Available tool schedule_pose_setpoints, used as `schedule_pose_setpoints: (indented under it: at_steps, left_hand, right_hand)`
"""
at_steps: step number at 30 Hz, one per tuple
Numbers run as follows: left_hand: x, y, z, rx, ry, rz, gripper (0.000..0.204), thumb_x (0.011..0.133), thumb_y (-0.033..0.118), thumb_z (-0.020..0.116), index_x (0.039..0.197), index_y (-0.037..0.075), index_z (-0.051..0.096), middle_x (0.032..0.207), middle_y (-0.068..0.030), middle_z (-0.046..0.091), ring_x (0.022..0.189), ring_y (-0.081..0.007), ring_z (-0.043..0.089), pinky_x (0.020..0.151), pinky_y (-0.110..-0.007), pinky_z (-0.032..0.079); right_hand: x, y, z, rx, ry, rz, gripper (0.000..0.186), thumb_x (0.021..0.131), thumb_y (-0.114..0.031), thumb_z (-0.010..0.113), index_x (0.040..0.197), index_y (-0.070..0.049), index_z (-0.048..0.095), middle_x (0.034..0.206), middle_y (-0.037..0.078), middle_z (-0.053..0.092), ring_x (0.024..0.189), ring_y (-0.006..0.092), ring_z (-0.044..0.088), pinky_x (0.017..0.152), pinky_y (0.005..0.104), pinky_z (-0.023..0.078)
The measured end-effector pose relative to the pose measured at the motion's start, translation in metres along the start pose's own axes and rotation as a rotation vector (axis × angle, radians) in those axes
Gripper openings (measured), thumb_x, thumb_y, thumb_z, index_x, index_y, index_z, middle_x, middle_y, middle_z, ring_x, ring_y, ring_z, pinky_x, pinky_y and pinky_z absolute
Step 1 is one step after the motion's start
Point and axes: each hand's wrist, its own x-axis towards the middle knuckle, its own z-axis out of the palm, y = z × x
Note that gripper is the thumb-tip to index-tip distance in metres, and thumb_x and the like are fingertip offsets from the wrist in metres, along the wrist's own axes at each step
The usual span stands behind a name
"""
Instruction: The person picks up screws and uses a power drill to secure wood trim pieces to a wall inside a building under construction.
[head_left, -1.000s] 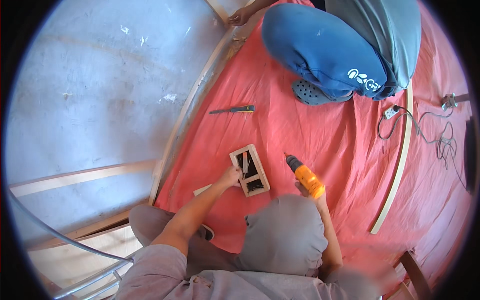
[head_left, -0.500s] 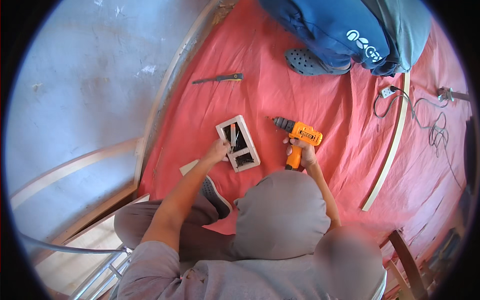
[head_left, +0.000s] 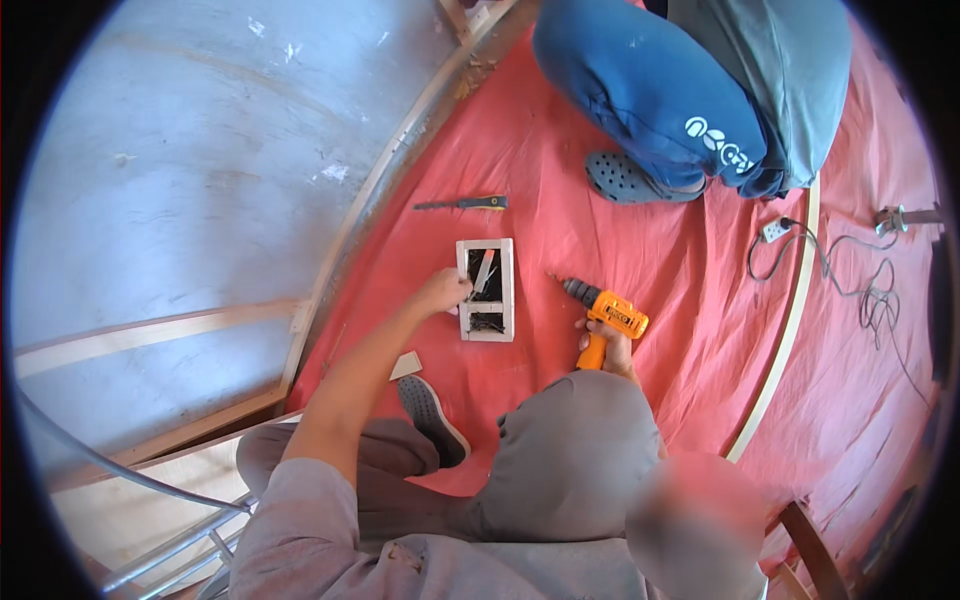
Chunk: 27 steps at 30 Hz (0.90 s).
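A small wooden box lies on the red sheet, its two compartments holding dark screws and a slim pale tool with an orange tip. At its left edge my left hand has its fingers pinched together; what they hold, if anything, is too small to name. To the right, my right hand grips an orange cordless drill by its handle, the bit pointing up-left toward the box. Above the box is a thin hand saw. A small flat wood piece lies below it, beside my shoe.
A co-worker's blue-clad leg and clog are at top right. A long wood strip, a power strip and tangled cable lie right. Left are a pale panel with wooden battens and metal rails below.
The box has turned from a slant to nearly upright in the picture, my left hand staying at its edge. The drill has rolled onto its side view in my right hand.
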Motion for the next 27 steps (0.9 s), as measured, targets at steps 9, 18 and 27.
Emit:
schedule_pose_setpoints:
  at_steps: [9, 18, 27]
  left_hand:
    - [0.069, 0.002, -0.057, 0.241, -0.053, -0.009, 0.044, 0.094, 0.03, 0.063, 0.102, -0.012, 0.076, 0.104, -0.0342, 0.075, 0.09, -0.0435, 0.079, 0.081, -0.052, 0.063]
    - [-0.002, 0.067, -0.016, -0.087, 0.297, -0.01, 0.051, 0.099, 0.047, 0.071, 0.107, -0.004, 0.072, 0.093, -0.022, 0.077, 0.084, -0.0322, 0.078, 0.076, -0.044, 0.063]
    - [-0.032, 0.139, 0.12, -1.774, -0.066, -0.045, 0.033, 0.104, 0.037, 0.075, 0.106, 0.006, 0.065, 0.087, -0.0076, 0.067, 0.09, -0.0258, 0.07, 0.085, -0.043, 0.062]
  right_hand:
    - [0.001, 0.0, 0.022, 0.008, 0.028, -0.022, 0.031, 0.086, -0.002, 0.071, 0.116, 0.0, 0.064, 0.093, 0.017, 0.076, 0.061, 0.0238, 0.066, 0.058, 0.0373, 0.057]
    - [-0.008, 0.001, -0.001, -0.059, -0.008, -0.085, 0.033, 0.094, -0.02, 0.077, 0.12, -0.004, 0.064, 0.098, 0.016, 0.075, 0.066, 0.0222, 0.068, 0.061, 0.0368, 0.058]
    - [-0.036, 0.019, 0.057, -0.28, -0.122, -0.052, 0.052, 0.094, -0.004, 0.074, 0.144, -0.003, 0.058, 0.106, 0.012, 0.077, 0.073, 0.0188, 0.071, 0.067, 0.0332, 0.059]
